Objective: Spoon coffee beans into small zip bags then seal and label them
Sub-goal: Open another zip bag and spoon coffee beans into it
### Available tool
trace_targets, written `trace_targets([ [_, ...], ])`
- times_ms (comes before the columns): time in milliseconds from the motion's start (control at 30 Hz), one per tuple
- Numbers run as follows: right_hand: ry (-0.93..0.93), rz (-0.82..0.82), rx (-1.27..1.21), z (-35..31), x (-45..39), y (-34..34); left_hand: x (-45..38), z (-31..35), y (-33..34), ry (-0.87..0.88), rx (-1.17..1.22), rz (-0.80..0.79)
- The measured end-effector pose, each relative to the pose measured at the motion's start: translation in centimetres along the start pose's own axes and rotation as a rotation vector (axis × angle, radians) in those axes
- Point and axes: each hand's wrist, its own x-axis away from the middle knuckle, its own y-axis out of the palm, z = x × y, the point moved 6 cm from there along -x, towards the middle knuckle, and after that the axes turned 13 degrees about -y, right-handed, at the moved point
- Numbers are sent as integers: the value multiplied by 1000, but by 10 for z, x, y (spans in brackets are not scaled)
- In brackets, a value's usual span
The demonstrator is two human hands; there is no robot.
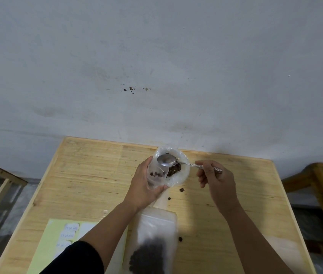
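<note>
My left hand (143, 184) grips a small clear zip bag (155, 175) with a few coffee beans in its bottom, held open beside a larger white plastic bag of beans (182, 171). My right hand (214, 177) holds a metal spoon (166, 160) by its handle. The spoon's bowl looks empty and hovers over the small bag's mouth. A filled zip bag of beans (152, 246) lies flat on the wooden table (89, 175) close to me.
A yellow-green sheet with white labels (65, 236) lies at the front left. A few loose beans (181, 190) are scattered on the table. Another clear bag (283, 248) lies at the front right. Wooden furniture stands left and right; a white wall is behind.
</note>
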Motion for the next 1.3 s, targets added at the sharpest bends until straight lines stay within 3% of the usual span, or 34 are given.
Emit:
trace_targets([
  [167,29,135,54,20,-2,-10,-1,-2,0,-5,14,-6],
  [300,88,90,249,45,7,-5,-1,-2,1,5,1,0],
  [567,446,218,-67,77,40,16,-2,-1,2,2,-16,1],
  [667,489,304,-109,78,41,11,-2,-1,1,6,-13,-3],
  [967,289,313,-183,31,12,-9,-1,1,3,4,-1,-14],
  [1133,50,76,-36,-4,5,0,-3,3,4,-2,-6,-10],
  [1300,2,138,105,4,3,-9,-2,2,3,2,-6,-16],
])
